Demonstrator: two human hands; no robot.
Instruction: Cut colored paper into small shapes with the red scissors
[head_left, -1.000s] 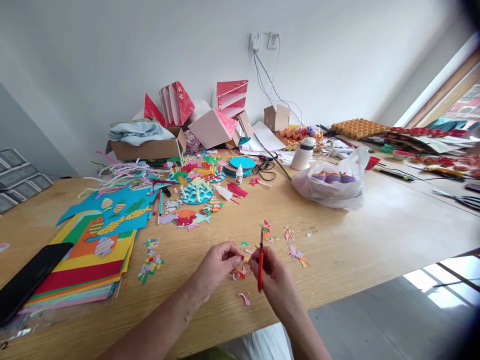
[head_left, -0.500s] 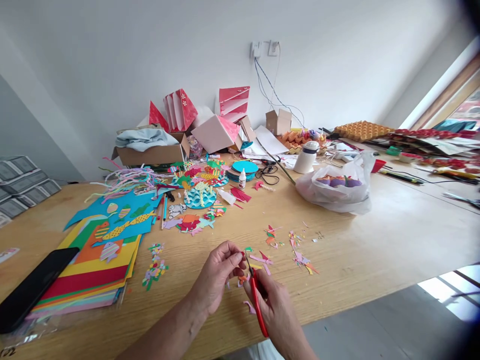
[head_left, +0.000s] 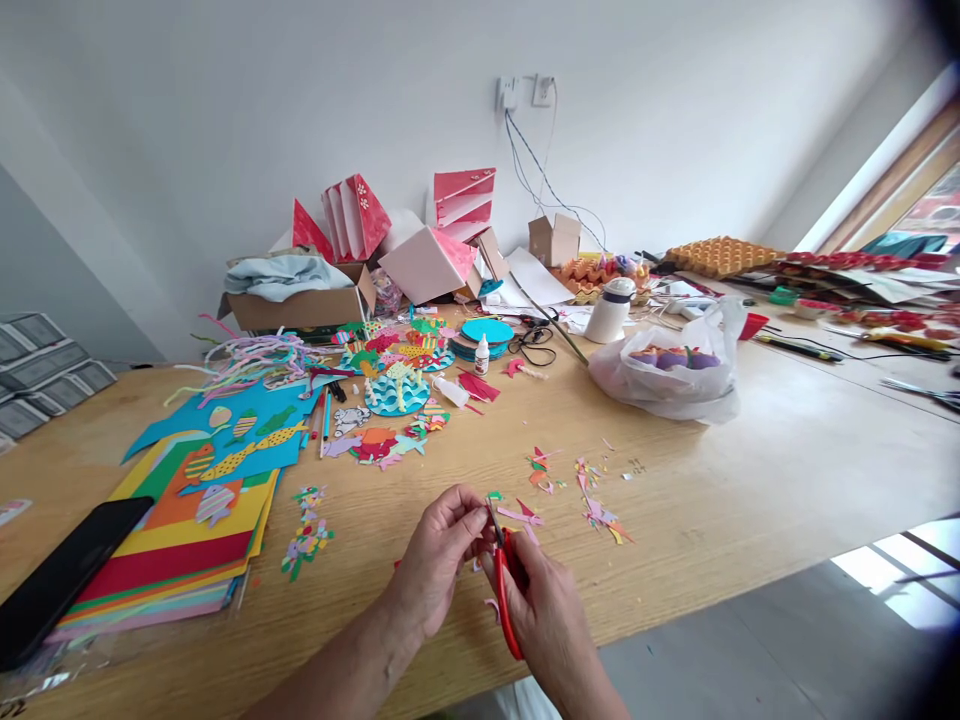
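Observation:
My right hand point(head_left: 544, 600) is wrapped round red-handled scissors point(head_left: 510, 610), their blades pointing up and away from me. The blade tips reach the fingertips of my left hand point(head_left: 442, 555), which is closed in a pinch. A small piece of paper seems to be between those fingertips, mostly hidden by them. Coloured paper scraps point(head_left: 525, 512) lie on the table just beyond the scissors. Beside my left wrist shows a small red bit point(head_left: 397, 564).
Coloured paper sheets point(head_left: 187, 545) and a black phone point(head_left: 71, 585) lie at left. Paper fish cut-outs point(head_left: 375, 447), a glue bottle point(head_left: 481, 355) and blue discs point(head_left: 486, 331) are farther back. A plastic bag point(head_left: 667, 390) sits at right. The table's front edge point(head_left: 720, 598) runs close by.
The scissors have turned slightly, their handles swinging a little left. The red bit at my left fingertips no longer shows there, and one appears left of that hand. The view shifts slightly.

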